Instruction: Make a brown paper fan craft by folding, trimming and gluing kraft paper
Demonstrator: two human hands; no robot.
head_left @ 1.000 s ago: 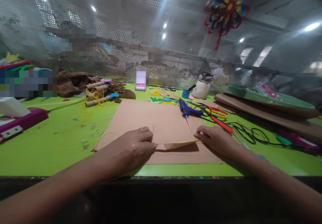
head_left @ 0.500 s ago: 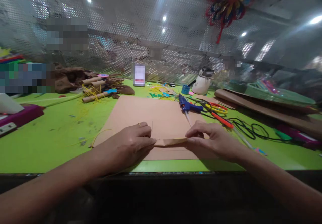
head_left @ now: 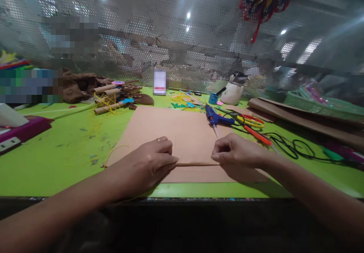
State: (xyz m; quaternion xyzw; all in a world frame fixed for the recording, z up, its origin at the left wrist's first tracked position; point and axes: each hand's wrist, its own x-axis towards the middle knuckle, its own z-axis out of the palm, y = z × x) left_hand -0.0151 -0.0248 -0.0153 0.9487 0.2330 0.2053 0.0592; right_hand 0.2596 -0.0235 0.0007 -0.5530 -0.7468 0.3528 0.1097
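A large sheet of brown kraft paper (head_left: 159,126) lies in front of me, with a folded edge running across it near the table's front. My left hand (head_left: 148,162), a ring on one finger, presses down on that edge with its fingers curled together. Farther right, my right hand (head_left: 236,150) pinches the same edge between thumb and fingers. Between the two hands the fold lies nearly flat, over a lower strip of brown paper (head_left: 193,174). Just beyond my right hand, a blue glue gun (head_left: 217,117) rests with a pale glue stick poking toward me.
The green tabletop (head_left: 65,146) carries paper rolls (head_left: 108,107) with yellow string at left, and a purple power strip (head_left: 36,126). A phone (head_left: 159,82) stands at the back. A white bottle (head_left: 231,93), red-handled tool (head_left: 257,135), black cable (head_left: 295,146) and green basket (head_left: 327,107) are at right.
The paper edge between my hands, raised and creased before, now lies flatter. My right hand has closed more tightly at the edge; the left has barely moved. The view has shifted slightly.
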